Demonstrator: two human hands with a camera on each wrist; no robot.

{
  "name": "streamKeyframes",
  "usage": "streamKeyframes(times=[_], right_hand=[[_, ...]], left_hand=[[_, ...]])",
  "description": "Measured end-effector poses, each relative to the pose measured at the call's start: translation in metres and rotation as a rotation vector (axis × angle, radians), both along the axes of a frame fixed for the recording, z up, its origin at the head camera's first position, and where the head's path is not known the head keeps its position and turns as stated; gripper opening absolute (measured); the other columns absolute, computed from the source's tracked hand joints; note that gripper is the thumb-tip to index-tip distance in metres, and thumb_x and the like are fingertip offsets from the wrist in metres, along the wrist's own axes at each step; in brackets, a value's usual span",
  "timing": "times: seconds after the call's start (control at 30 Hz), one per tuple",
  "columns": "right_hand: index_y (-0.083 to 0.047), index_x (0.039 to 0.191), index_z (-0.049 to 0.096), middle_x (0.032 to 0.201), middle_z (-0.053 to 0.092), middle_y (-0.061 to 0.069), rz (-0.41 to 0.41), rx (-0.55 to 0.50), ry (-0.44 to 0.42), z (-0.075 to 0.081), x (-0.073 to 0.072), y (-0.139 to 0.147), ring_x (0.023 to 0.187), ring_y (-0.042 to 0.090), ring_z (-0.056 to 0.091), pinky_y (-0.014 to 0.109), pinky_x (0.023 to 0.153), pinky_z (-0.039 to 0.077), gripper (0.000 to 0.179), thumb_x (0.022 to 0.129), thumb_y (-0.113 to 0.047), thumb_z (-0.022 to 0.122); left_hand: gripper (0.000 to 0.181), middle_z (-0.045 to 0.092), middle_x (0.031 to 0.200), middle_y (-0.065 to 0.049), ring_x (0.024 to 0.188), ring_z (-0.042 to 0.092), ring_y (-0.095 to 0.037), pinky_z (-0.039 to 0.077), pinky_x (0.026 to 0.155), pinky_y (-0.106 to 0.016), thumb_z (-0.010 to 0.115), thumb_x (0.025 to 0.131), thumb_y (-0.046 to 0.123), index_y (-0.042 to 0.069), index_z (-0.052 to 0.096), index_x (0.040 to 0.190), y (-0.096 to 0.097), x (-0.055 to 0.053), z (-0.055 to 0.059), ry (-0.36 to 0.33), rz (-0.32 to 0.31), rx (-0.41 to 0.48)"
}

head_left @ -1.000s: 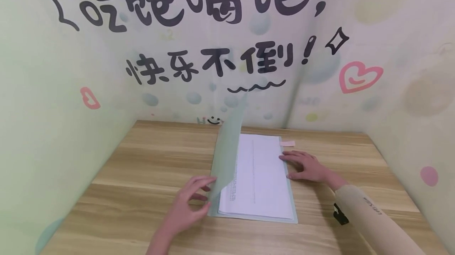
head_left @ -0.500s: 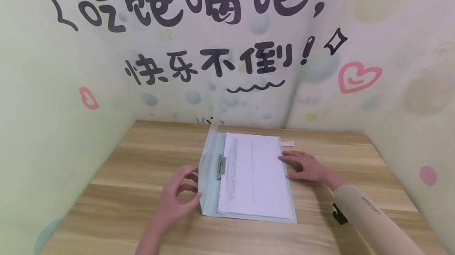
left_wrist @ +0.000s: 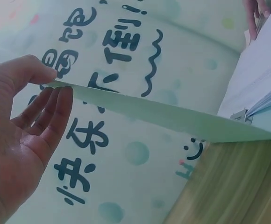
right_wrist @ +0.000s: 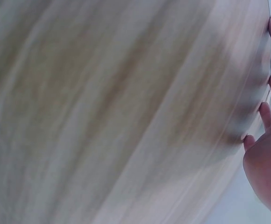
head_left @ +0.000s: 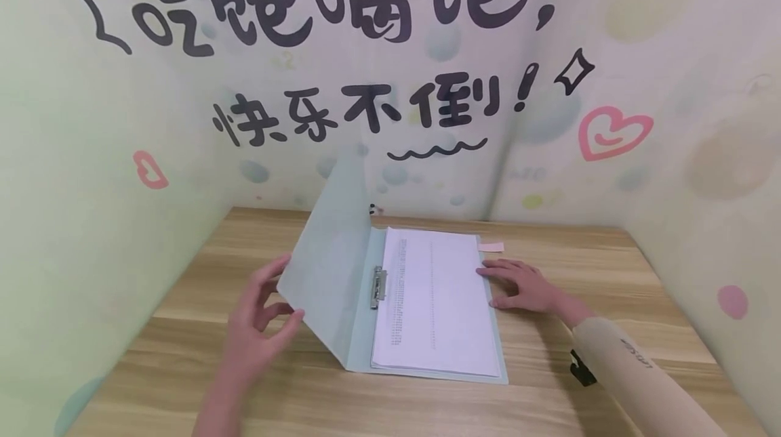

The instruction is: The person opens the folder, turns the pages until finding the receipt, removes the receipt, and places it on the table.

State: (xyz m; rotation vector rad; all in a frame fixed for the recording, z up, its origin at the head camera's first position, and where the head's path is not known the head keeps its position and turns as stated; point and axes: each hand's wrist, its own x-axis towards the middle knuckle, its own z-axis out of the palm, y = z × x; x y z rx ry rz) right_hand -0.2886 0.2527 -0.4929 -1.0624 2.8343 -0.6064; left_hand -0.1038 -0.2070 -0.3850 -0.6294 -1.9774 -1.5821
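Note:
A pale blue-green clip folder lies on the table with its cover raised and leaning left. Its metal clip sits along the spine beside a stack of printed white paper. My left hand pinches the cover's free edge; the left wrist view shows the thumb on one face and the fingers on the other. At the folder's right edge rests my right hand, fingers extended and touching the margin. A pink tab sticks out at the folder's upper right.
The wood-grain table meets a printed wall at the back and pale walls on both sides. Beneath the right forearm lies a small black object, partly covered by the beige sleeve.
My left hand has swung the folder's cover from leaning over the paper, past upright, to the left, baring the clip and the page's left side. My right hand has stayed put.

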Motion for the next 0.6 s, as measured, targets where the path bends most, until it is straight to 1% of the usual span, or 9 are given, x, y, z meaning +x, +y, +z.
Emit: streamKeyframes(times=[0.1,0.17,0.27,0.37,0.43,0.5,0.57,0.6], right_hand=[[-0.018,0.143,0.052,0.153,0.045,0.013,0.0,-0.001,-0.005,-0.001,0.001,-0.001,0.14,0.048,0.035,0.076,0.1,0.027,0.066,0.086,-0.045,0.072],[-0.018,0.143,0.052,0.153,0.045,0.013,-0.002,-0.004,-0.007,0.0,0.001,0.0,0.14,0.049,0.034,0.076,0.1,0.027,0.066,0.086,-0.045,0.072],[-0.019,0.143,0.052,0.154,0.044,0.013,-0.005,-0.003,-0.011,0.0,0.001,0.001,0.14,0.049,0.034,0.076,0.1,0.027,0.066,0.086,-0.045,0.072],[-0.019,0.144,0.052,0.154,0.044,0.013,-0.006,-0.005,-0.018,0.0,0.001,0.0,0.141,0.049,0.033,0.076,0.101,0.026,0.066,0.086,-0.045,0.072],[-0.018,0.143,0.052,0.154,0.044,0.013,-0.007,-0.008,-0.021,0.0,0.001,0.0,0.141,0.048,0.033,0.076,0.101,0.026,0.066,0.086,-0.045,0.072],[-0.018,0.143,0.052,0.154,0.043,0.013,-0.006,-0.006,-0.021,0.001,0.001,-0.001,0.141,0.048,0.033,0.076,0.101,0.026,0.066,0.086,-0.045,0.072],[-0.018,0.143,0.052,0.154,0.043,0.014,-0.006,-0.003,-0.021,0.001,0.001,-0.001,0.141,0.048,0.033,0.076,0.101,0.026,0.066,0.087,-0.044,0.072],[-0.018,0.143,0.052,0.154,0.043,0.014,-0.007,-0.004,-0.024,0.001,0.001,0.0,0.141,0.048,0.033,0.076,0.101,0.026,0.065,0.087,-0.044,0.072]], left_hand=[[0.075,0.051,0.138,0.006,0.107,0.057,-0.005,0.055,0.073,-0.017,0.058,0.068,-0.033,-0.014,0.038,0.138,-0.009,0.002,-0.002,-0.002,0.013,0.006],[0.074,0.052,0.137,0.006,0.108,0.057,-0.005,0.055,0.075,-0.016,0.057,0.068,-0.034,-0.016,0.038,0.137,-0.015,0.001,-0.002,-0.002,0.004,0.033],[0.07,0.054,0.135,0.006,0.11,0.057,-0.005,0.054,0.077,-0.015,0.057,0.07,-0.034,-0.018,0.038,0.136,-0.026,0.003,0.0,-0.034,-0.013,0.071],[0.066,0.056,0.134,0.003,0.112,0.058,-0.006,0.054,0.08,-0.015,0.056,0.074,-0.033,-0.017,0.039,0.136,-0.038,0.004,0.002,-0.047,-0.033,0.102],[0.062,0.057,0.134,-0.001,0.113,0.059,-0.007,0.054,0.081,-0.015,0.055,0.075,-0.033,-0.017,0.042,0.134,-0.046,0.006,0.002,-0.041,-0.044,0.129],[0.061,0.058,0.133,-0.003,0.112,0.06,-0.008,0.054,0.081,-0.014,0.054,0.075,-0.033,-0.017,0.043,0.133,-0.052,0.008,0.002,-0.043,-0.028,0.143],[0.061,0.057,0.133,-0.004,0.11,0.06,-0.008,0.054,0.081,-0.014,0.054,0.075,-0.034,-0.016,0.045,0.132,-0.057,0.01,0.001,-0.069,0.004,0.151],[0.061,0.056,0.133,-0.003,0.11,0.06,-0.007,0.054,0.081,-0.013,0.055,0.076,-0.033,-0.016,0.045,0.133,-0.06,0.011,0.0,-0.087,0.026,0.135]])
